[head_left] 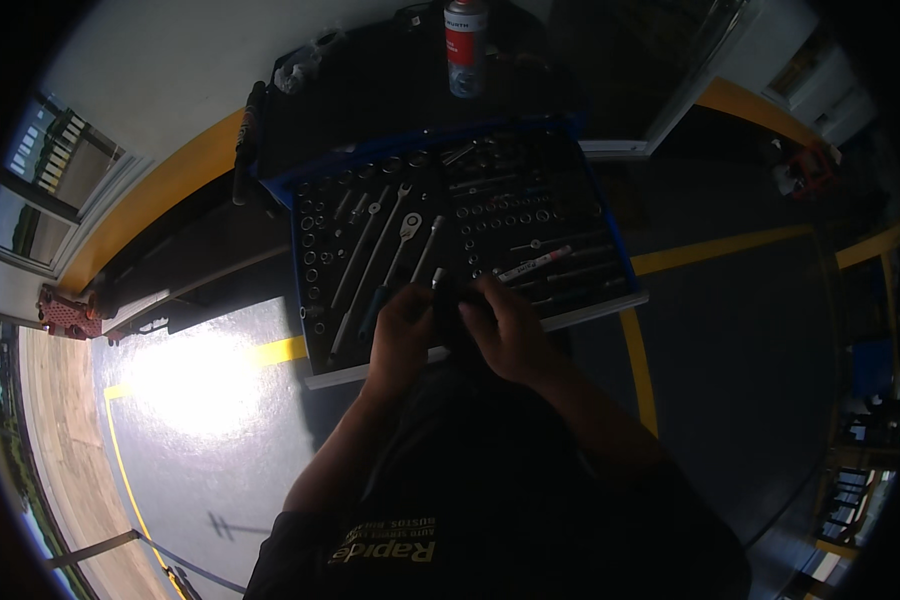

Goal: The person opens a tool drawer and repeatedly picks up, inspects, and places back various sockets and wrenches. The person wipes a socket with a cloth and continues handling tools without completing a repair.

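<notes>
Close together over the front of an open tool drawer (332, 377) are both my hands. My left hand (402, 335) has its fingers curled round a dark object (450, 305); a shiny metal piece (438, 278) shows at the top. From the other side my right hand (507, 330) closes on the same dark object with bent fingers. Shadow hides its kind. Beyond the hands, the drawer's black insert holds a ratchet (410, 228), a combination wrench (401, 205) and rows of sockets (500, 218). Near my right fingertips lies a white and red stick-shaped thing (533, 263).
On the dark top of the blue tool cabinet (370, 125) stands a red and white spray can (466, 50), with crumpled clear plastic (300, 68) to its left. Yellow lines (642, 370) mark the grey floor, and sunlight glares on its left part.
</notes>
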